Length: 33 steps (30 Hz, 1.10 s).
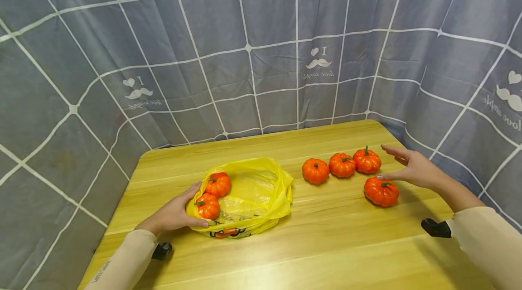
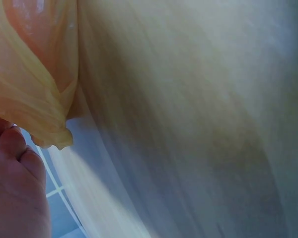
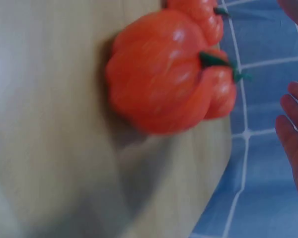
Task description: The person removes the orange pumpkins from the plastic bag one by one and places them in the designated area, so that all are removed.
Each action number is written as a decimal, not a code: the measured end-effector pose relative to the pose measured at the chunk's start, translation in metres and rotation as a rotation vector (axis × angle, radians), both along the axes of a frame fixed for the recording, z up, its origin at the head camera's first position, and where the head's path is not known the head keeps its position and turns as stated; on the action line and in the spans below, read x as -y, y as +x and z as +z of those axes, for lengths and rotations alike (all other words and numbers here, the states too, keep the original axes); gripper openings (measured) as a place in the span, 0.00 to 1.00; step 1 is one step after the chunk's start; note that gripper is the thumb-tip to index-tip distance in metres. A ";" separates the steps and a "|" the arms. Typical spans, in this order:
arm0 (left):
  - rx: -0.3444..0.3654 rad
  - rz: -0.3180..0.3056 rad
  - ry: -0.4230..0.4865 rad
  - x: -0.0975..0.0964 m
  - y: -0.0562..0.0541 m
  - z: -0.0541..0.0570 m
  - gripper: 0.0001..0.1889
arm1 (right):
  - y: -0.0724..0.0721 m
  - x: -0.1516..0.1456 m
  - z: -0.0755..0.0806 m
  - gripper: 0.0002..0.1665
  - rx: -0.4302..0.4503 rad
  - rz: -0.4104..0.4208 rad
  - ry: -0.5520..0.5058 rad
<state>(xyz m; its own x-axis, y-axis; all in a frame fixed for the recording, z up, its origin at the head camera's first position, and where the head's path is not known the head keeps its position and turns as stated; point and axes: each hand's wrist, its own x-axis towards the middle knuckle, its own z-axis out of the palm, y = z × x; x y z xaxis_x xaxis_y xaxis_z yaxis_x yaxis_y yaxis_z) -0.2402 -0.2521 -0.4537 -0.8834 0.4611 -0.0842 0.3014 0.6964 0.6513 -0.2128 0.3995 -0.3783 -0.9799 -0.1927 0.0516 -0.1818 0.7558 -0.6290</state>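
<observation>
A yellow plastic bag (image 1: 261,222) lies on the table with its mouth spread upward. Inside it, against the left wall, are two small orange pumpkins, a rear one (image 1: 219,184) and a front one (image 1: 208,206). My left hand (image 1: 175,210) holds the bag's left side, thumb at the front and fingers behind; the left wrist view shows the fingers (image 2: 12,144) bent against the plastic. My right hand (image 1: 418,171) hovers with fingers spread, its thumb just over a single pumpkin (image 1: 381,192). In the right wrist view this pumpkin (image 3: 154,74) sits apart from the fingers.
Behind the single pumpkin, a row of three more holds a left (image 1: 315,171), a middle (image 1: 342,165) and a right pumpkin (image 1: 367,161). They stand on the wooden table (image 1: 285,258), right of the bag. A grey checked curtain (image 1: 277,77) hangs around the table's back and sides.
</observation>
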 end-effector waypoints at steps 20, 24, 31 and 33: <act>0.022 0.007 0.017 -0.003 0.001 0.003 0.66 | -0.057 0.104 0.011 0.59 0.044 0.196 -0.085; 0.025 0.013 0.026 -0.001 0.002 0.003 0.66 | -0.064 0.133 0.006 0.58 0.050 0.236 -0.121; 0.019 0.016 0.033 0.001 0.003 0.000 0.66 | -0.070 0.186 0.000 0.60 0.068 0.333 -0.135; 0.015 0.008 0.029 0.000 0.002 -0.001 0.66 | -0.071 0.199 0.000 0.60 0.073 0.356 -0.130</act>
